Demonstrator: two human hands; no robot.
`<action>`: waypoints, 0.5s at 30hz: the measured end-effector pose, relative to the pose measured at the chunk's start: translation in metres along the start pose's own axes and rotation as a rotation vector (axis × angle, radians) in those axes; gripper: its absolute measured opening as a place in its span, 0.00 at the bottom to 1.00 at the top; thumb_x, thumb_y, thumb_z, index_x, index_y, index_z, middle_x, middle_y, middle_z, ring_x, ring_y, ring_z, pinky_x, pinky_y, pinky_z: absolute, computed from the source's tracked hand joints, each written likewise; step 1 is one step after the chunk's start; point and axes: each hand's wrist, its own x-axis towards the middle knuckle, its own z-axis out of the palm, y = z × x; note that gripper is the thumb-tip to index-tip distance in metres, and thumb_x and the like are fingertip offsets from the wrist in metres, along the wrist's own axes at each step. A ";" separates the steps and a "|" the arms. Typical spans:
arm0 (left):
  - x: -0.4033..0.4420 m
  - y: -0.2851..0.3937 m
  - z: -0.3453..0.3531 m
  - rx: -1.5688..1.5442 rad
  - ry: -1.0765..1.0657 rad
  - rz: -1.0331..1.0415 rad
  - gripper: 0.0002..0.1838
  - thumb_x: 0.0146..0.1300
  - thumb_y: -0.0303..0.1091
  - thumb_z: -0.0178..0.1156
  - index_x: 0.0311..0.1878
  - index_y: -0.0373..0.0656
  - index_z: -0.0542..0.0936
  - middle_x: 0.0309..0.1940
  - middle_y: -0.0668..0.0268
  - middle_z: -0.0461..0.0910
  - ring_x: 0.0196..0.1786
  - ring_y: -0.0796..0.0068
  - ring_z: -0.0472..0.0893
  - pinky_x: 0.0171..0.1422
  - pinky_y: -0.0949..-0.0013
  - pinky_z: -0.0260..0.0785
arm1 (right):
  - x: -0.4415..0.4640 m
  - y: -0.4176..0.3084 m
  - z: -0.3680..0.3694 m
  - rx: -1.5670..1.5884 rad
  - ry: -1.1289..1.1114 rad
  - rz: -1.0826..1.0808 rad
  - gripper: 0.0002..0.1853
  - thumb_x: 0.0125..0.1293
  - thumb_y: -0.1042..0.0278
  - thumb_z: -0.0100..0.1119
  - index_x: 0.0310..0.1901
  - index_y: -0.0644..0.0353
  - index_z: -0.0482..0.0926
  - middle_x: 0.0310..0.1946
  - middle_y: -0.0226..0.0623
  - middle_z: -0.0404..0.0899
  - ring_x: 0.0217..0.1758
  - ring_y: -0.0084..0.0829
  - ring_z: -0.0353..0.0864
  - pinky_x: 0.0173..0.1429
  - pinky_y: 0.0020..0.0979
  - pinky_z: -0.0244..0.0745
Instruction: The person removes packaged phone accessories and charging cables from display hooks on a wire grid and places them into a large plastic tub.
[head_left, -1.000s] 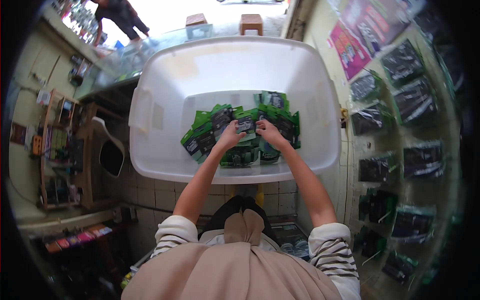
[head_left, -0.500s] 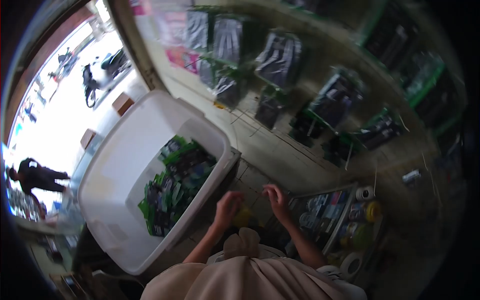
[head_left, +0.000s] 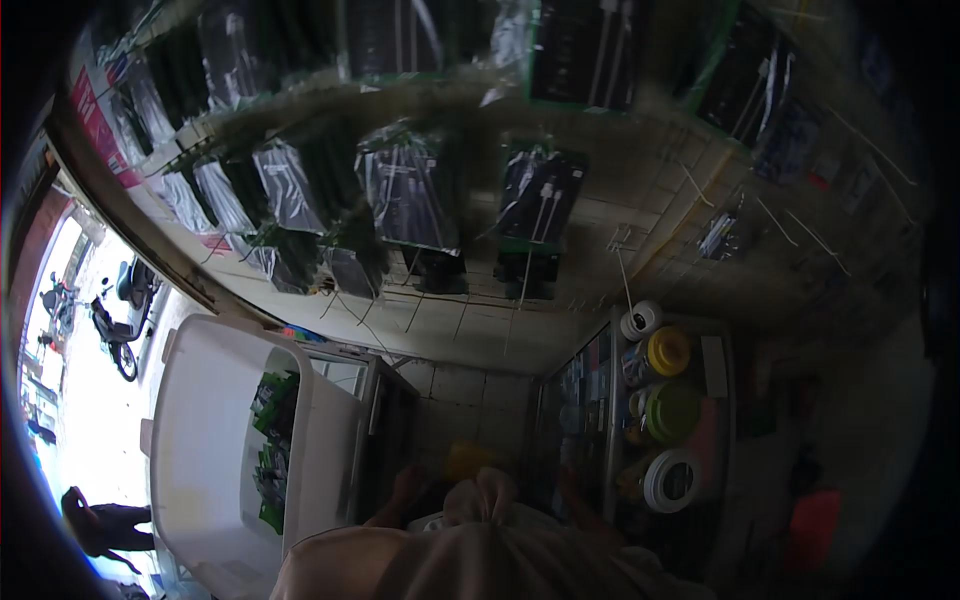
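Observation:
My left hand point(head_left: 406, 484) hangs low in front of me, dim and partly hidden by my clothing. It is nearest to the right side of a large white plastic tub point(head_left: 335, 430). Green-and-black packets point(head_left: 272, 490) lie inside that tub. On the other side, my right hand point(head_left: 570, 484) is low beside a glass display case point(head_left: 590, 390). Shadow hides the fingers of both hands, and I make out nothing held in either.
Packaged cables point(head_left: 540, 195) and other plastic-wrapped packs point(head_left: 405, 190) hang on wall hooks ahead. Yellow-lidded point(head_left: 668, 350) and green-lidded jars point(head_left: 672, 413) stand on the case near a white roll point(head_left: 672, 480). A person point(head_left: 105, 525) and a motorcycle point(head_left: 118, 330) are outside at left.
My view has swung right and up toward the wall display. Both hands, raised in front of me before, have dropped lower into shadow. The tub now sits farther left in view.

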 end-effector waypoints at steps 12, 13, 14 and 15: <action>0.210 0.168 -0.056 -0.617 0.152 0.141 0.11 0.56 0.30 0.50 0.43 0.43 0.73 0.31 0.64 0.77 0.34 0.72 0.77 0.39 0.72 0.67 | 0.113 -0.207 -0.102 0.639 0.217 -0.260 0.14 0.62 0.59 0.44 0.40 0.61 0.73 0.30 0.35 0.73 0.36 0.24 0.72 0.43 0.26 0.66; 0.225 0.197 -0.076 -0.607 0.193 0.142 0.10 0.57 0.30 0.50 0.42 0.42 0.73 0.31 0.64 0.76 0.35 0.72 0.76 0.41 0.72 0.66 | 0.122 -0.239 -0.121 0.724 0.236 -0.292 0.14 0.63 0.60 0.45 0.40 0.62 0.73 0.29 0.33 0.73 0.36 0.23 0.71 0.44 0.25 0.65; 0.241 0.217 -0.089 -0.558 0.254 0.193 0.12 0.56 0.29 0.51 0.45 0.42 0.71 0.35 0.61 0.75 0.39 0.71 0.75 0.43 0.72 0.66 | 0.139 -0.255 -0.129 0.786 0.250 -0.342 0.14 0.62 0.61 0.46 0.43 0.62 0.72 0.33 0.34 0.73 0.39 0.24 0.71 0.46 0.25 0.65; 0.256 0.231 -0.099 -0.509 0.320 0.243 0.15 0.56 0.28 0.51 0.48 0.41 0.69 0.39 0.59 0.74 0.43 0.70 0.74 0.45 0.71 0.66 | 0.155 -0.269 -0.135 0.846 0.261 -0.396 0.14 0.62 0.62 0.46 0.45 0.62 0.70 0.37 0.35 0.73 0.42 0.25 0.72 0.47 0.26 0.64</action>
